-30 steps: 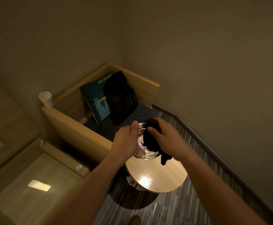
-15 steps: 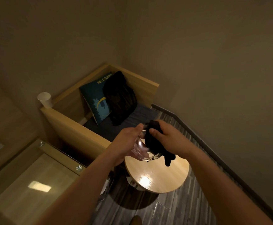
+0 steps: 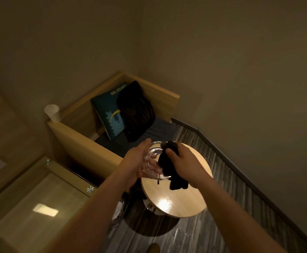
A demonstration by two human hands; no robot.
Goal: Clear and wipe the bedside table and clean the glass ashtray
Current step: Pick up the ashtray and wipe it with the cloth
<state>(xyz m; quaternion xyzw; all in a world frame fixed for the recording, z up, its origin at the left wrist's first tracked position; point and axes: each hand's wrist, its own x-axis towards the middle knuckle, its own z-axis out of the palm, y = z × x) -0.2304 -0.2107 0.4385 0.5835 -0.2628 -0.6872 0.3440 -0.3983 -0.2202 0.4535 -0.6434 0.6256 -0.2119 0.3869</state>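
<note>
I hold a clear glass ashtray (image 3: pixel 153 157) tilted in the air above the round wooden bedside table (image 3: pixel 181 201). My left hand (image 3: pixel 138 161) cups the ashtray from its left side and underneath, fingers showing through the glass. My right hand (image 3: pixel 182 161) grips a black cloth (image 3: pixel 169 165) and presses it inside the ashtray bowl. The cloth's loose end hangs down below my right hand over the tabletop.
A wooden bench seat (image 3: pixel 87 143) with a teal cushion (image 3: pixel 108 115) and a black bag (image 3: pixel 134 110) stands behind the table. A white paper cup (image 3: pixel 52 112) sits on the bench's corner. A glass-topped surface (image 3: pixel 32 212) lies at lower left. Walls close in on the right.
My left hand has turned under the ashtray, with the fingers more spread. The ashtray tilted more toward me while my right hand kept the cloth moving inside it.
</note>
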